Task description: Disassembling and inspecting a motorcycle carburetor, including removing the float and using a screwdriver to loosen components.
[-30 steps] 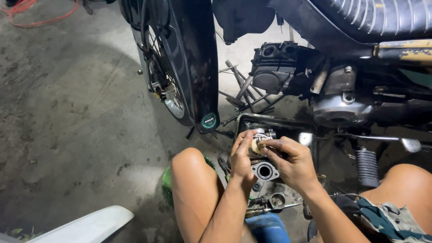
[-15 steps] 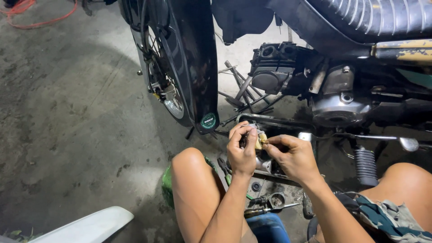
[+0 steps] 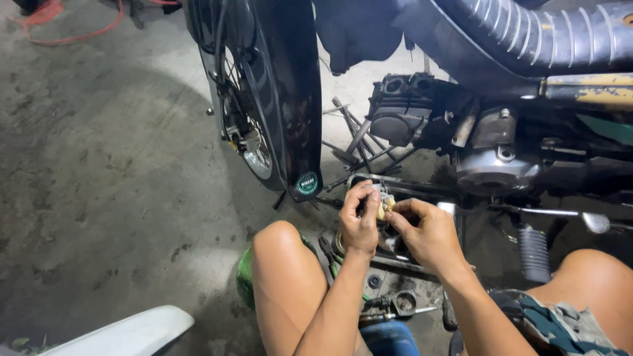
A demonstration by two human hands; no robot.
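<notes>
My left hand (image 3: 360, 221) and my right hand (image 3: 426, 232) are raised together between my knees, both pinching a small metal engine part (image 3: 384, 204) with a pale brass-coloured piece on it. The part is held just in front of the motorcycle engine (image 3: 455, 135), below the black front mudguard (image 3: 290, 99). Fingers of both hands wrap around the part and hide most of it.
The front wheel (image 3: 247, 132) stands to the left on the stained concrete floor (image 3: 105, 171). A dark tray with loose metal parts (image 3: 395, 300) lies under my hands. A footpeg (image 3: 533, 254) sticks out at right. A white panel (image 3: 125, 333) lies bottom left, a red cord (image 3: 59, 20) top left.
Both hands have lifted the small part up from the tray toward the engine and closed tighter around it.
</notes>
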